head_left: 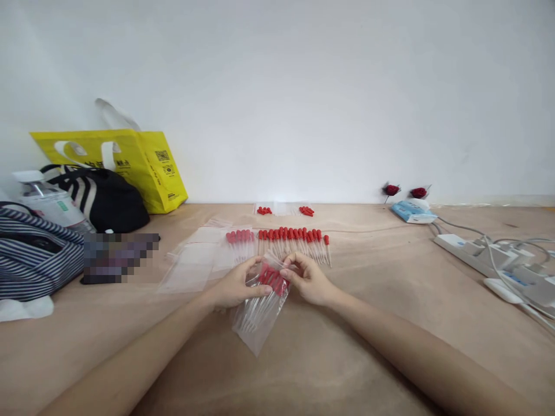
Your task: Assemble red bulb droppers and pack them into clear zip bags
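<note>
A clear zip bag [259,335] with several red-topped glass droppers [273,278] inside hangs between my hands, its zip edge pointing up and away. My left hand [236,286] grips the bag's left side, thumb lying across the front. At the upper right corner, my right hand [307,278] pinches the zip edge between thumb and fingers. Just beyond my hands lies a row of loose droppers [295,236], red bulbs toward the wall. Left of the row, flat empty zip bags [191,263] overlap on the table, and more droppers [240,238] lie at their right end.
Filled bags with red bulbs [306,211] lie near the wall. At left stand a yellow tote [160,173], a black bag [117,199], a bottle [52,202] and a striped bag [39,254]. A power strip [489,260] with cables and a blue tissue pack [413,211] sit at right.
</note>
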`<state>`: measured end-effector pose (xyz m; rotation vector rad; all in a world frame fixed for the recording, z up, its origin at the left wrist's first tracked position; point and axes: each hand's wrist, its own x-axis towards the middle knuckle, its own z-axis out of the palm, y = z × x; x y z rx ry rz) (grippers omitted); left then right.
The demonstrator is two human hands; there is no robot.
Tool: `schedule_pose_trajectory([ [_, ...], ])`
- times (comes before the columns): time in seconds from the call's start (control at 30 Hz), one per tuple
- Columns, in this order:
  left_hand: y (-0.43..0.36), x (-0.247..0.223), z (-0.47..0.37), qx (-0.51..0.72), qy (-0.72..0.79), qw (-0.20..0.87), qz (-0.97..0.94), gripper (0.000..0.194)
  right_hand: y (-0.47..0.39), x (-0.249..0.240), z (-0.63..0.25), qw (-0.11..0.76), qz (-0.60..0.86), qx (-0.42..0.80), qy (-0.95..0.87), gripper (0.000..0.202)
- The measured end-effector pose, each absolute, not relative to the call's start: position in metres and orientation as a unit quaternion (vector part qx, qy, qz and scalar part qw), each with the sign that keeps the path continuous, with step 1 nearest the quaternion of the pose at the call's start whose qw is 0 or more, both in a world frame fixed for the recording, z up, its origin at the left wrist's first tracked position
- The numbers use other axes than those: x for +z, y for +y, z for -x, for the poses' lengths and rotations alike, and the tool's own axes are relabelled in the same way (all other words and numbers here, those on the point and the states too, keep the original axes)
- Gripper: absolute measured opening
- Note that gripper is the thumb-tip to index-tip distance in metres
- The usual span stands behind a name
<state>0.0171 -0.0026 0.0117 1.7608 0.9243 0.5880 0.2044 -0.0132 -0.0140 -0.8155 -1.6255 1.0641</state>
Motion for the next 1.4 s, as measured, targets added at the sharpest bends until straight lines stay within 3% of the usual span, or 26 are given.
schedule_pose_trajectory([
  [0.1, -0.005, 0.017, -0.014, 0.264, 0.370, 0.570, -0.684, 0.054, -0.008, -0.020, -0.197, 0.534, 0.333, 0.404, -0.664, 0.026],
  [0.2, 0.006, 0.020, -0.005, 0.341, 0.428, 0.536, -0.643, 0.054, -0.010, -0.031, -0.210, 0.529, 0.386, 0.371, -0.658, 0.031],
  [0.3, 0.034, 0.023, 0.008, 0.421, 0.498, 0.429, -0.624, 0.054, -0.021, -0.037, -0.236, 0.474, 0.436, 0.338, -0.686, 0.027],
  [0.6, 0.079, 0.027, 0.027, 0.409, 0.656, 0.172, -0.611, 0.070, -0.047, -0.026, -0.270, 0.417, 0.444, 0.258, -0.750, 0.016],
  [0.73, 0.054, 0.027, 0.050, 0.316, 0.698, -0.009, -0.642, 0.048, -0.045, -0.027, -0.268, 0.410, 0.451, 0.241, -0.755, 0.012],
  [0.83, 0.038, 0.020, 0.072, 0.222, 0.733, -0.071, -0.639, 0.046, -0.043, -0.027, -0.268, 0.409, 0.451, 0.235, -0.757, 0.010],
  [1.03, 0.038, 0.013, 0.100, 0.189, 0.776, 0.035, -0.600, 0.066, -0.044, -0.025, -0.266, 0.405, 0.452, 0.233, -0.759, 0.008],
  [1.23, 0.029, 0.041, 0.127, 0.211, 0.774, 0.071, -0.593, 0.054, -0.043, -0.024, -0.267, 0.400, 0.450, 0.225, -0.766, 0.009],
  [1.4, 0.009, 0.060, 0.103, 0.350, 0.593, 0.284, -0.667, 0.063, -0.041, -0.023, -0.266, 0.402, 0.446, 0.216, -0.769, 0.009],
])
